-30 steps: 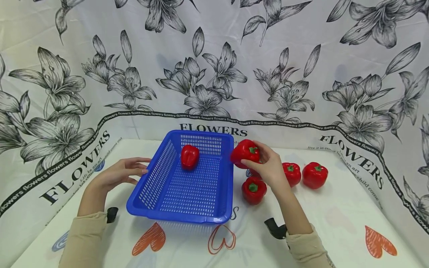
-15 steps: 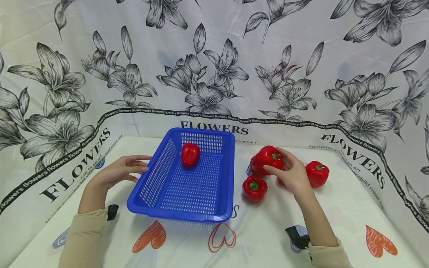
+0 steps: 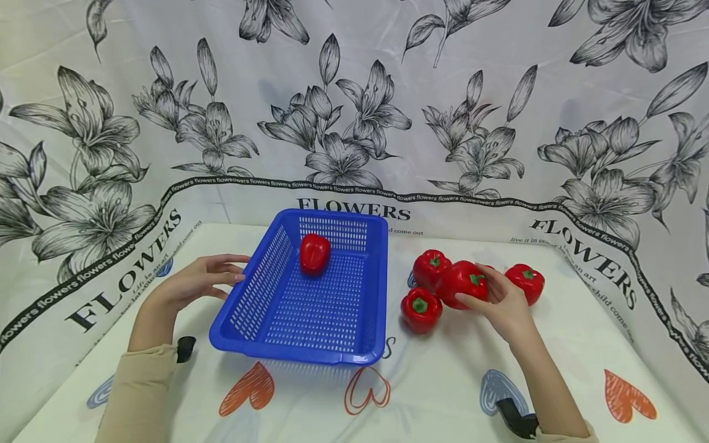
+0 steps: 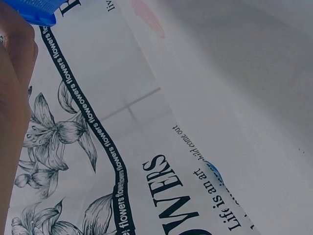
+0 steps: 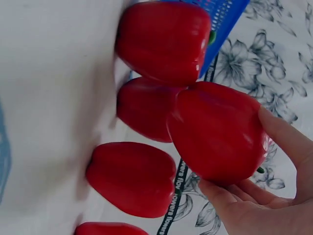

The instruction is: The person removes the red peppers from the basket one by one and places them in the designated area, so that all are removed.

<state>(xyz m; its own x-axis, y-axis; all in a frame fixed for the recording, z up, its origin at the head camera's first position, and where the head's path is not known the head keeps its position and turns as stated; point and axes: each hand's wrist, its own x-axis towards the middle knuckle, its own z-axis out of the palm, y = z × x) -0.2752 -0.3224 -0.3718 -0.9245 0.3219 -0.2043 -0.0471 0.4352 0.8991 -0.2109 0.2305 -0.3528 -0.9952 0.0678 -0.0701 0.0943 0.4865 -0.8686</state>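
Observation:
My right hand (image 3: 506,304) grips a red bell pepper (image 3: 460,284) with a green stem, thumb on one side and fingers on the other. In the right wrist view this pepper (image 5: 217,132) is held off the table, in front of other peppers. At the left side of a blue plastic basket (image 3: 310,314), my left hand (image 3: 194,283) has its fingers loosely extended, the fingertips at the rim. One red bell pepper (image 3: 314,254) lies inside the basket, near its back. The left wrist view shows only part of the left hand (image 4: 14,63) and a basket corner (image 4: 36,12).
Right of the basket, a front pepper (image 3: 421,311) and a back pepper (image 3: 431,268) stand on the white table. Another pepper (image 3: 524,284) is farther right, and one more is mostly hidden behind the right hand. A flower-printed cloth (image 3: 354,123) hangs behind.
My right hand has carried its pepper rightward from beside the basket's right rim and lowered it towards the standing peppers. The left hand and the basket keep their places.

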